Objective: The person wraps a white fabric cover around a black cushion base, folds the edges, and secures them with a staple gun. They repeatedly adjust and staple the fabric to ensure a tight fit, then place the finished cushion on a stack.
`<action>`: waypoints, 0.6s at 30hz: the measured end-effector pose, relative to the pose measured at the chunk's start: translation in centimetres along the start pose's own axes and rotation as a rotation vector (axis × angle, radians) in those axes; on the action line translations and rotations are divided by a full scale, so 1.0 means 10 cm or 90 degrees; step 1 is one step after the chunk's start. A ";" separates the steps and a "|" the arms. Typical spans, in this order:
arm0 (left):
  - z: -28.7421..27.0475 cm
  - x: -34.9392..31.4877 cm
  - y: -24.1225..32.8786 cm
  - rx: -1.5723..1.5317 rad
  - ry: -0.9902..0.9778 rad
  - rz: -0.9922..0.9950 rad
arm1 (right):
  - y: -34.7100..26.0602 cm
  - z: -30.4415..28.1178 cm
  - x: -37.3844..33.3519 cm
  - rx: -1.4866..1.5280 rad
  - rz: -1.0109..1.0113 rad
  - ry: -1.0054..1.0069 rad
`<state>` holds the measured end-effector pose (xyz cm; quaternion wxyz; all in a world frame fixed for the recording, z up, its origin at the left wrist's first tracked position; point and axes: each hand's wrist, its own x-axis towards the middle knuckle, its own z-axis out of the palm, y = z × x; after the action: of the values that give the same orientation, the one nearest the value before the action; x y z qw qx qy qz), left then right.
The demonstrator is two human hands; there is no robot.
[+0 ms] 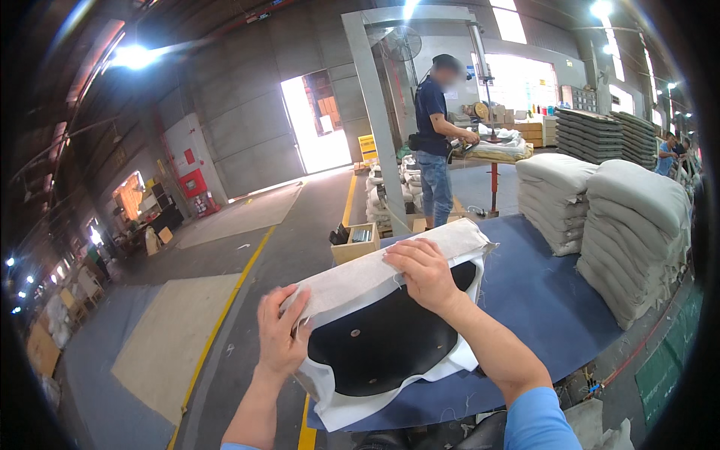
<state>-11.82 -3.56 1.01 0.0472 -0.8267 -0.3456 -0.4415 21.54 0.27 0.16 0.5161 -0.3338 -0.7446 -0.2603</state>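
On the blue-covered table (540, 292) in front of me lies a black panel (397, 341) with rounded edges and small round holes or fittings. A white fabric cover (352, 277) surrounds it, with a wide beige-white flap along the far side and loose cloth along the near side. My left hand (283, 330) grips the flap's left end, fingers curled over it and slightly blurred. Around the middle of the flap, my right hand (426, 276) pinches the cloth with its fingers bent over the edge. What lies under the flap is hidden.
Two stacks of pale cushions (634, 232) stand at the table's right. A wooden box (355, 241) with dark and metal items sits beyond the panel. Past a grey metal frame (379, 127), a co-worker (433, 142) works at another table. A yellow floor line (225, 322) runs on the left.
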 end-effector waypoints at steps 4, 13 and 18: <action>-0.09 0.44 0.42 0.269 -0.084 0.081 | -0.06 0.09 0.02 0.061 0.011 0.032; 0.26 0.41 0.16 0.282 -0.160 0.085 | -0.39 0.03 -0.29 0.033 -0.077 0.047; 0.18 0.32 0.17 0.346 -0.164 0.153 | -0.58 0.03 -0.38 0.019 -0.012 0.097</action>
<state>-8.37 -2.42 2.76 0.2740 -0.8676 -0.3542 -0.2160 17.89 -4.08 -3.75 0.5735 -0.2988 -0.7100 -0.2787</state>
